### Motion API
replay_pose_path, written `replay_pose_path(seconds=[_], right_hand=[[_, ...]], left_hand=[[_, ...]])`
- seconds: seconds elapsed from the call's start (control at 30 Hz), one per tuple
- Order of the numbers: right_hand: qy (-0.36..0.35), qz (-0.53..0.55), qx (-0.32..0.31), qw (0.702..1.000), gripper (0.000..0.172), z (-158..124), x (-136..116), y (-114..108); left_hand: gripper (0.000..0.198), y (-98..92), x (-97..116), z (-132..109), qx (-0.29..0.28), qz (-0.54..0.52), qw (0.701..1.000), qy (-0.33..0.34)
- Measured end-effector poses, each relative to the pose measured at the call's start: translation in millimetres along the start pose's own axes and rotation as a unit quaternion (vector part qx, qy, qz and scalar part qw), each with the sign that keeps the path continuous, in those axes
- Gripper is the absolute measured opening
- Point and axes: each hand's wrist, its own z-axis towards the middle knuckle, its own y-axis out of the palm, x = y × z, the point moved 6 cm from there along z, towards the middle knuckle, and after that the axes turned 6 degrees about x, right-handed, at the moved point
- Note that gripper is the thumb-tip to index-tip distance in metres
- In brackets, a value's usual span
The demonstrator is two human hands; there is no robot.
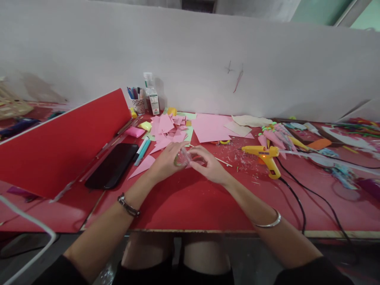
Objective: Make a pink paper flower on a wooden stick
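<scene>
Above the red tabletop, my left hand is curled round a small clear plastic piece. My right hand pinches the other side of it with thumb and fingers. The piece is see-through and partly covered by my fingers, so its exact kind does not show. Just beyond my hands lie cut pink paper scraps and a larger pink sheet. A thin pale stick rests on the table by my right hand.
A yellow glue gun with a black cord lies at right, near pink paper cones. On the left are a black phone, markers and a leaning red board. A bottle and pen cup stand behind.
</scene>
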Motion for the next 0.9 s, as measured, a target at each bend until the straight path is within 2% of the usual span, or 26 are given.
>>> replay_pose_path(seconds=[0.17, 0.3, 0.43, 0.6, 0.7, 0.9], right_hand=[[0.041, 0.017, 0.012, 0.999, 0.012, 0, 5, 2], [0.051, -0.004, 0.054, 0.997, 0.012, 2, 6, -2], [0.05, -0.004, 0.079, 0.996, 0.014, 2, 4, -5], [0.059, -0.012, 0.056, 0.997, 0.014, 1, 5, -4], [0.049, -0.009, 0.039, 0.998, 0.016, 1, 3, -3], [0.0, -0.077, -0.089, 0.993, 0.023, -3, -2, 14]], left_hand=[[0.054, 3.4, 0, -2, -0.023, -0.027, 0.999, -0.022], [0.061, -1.0, 1, -2, -0.028, -0.091, 0.994, -0.052], [0.034, -6.0, 0, 2, -0.029, -0.152, 0.983, -0.094], [0.033, -5.0, 3, 4, -0.056, -0.182, 0.976, -0.11], [0.034, -6.9, 4, 3, -0.045, -0.169, 0.979, -0.107], [0.037, -4.1, 2, 2, -0.041, -0.12, 0.987, -0.101]])
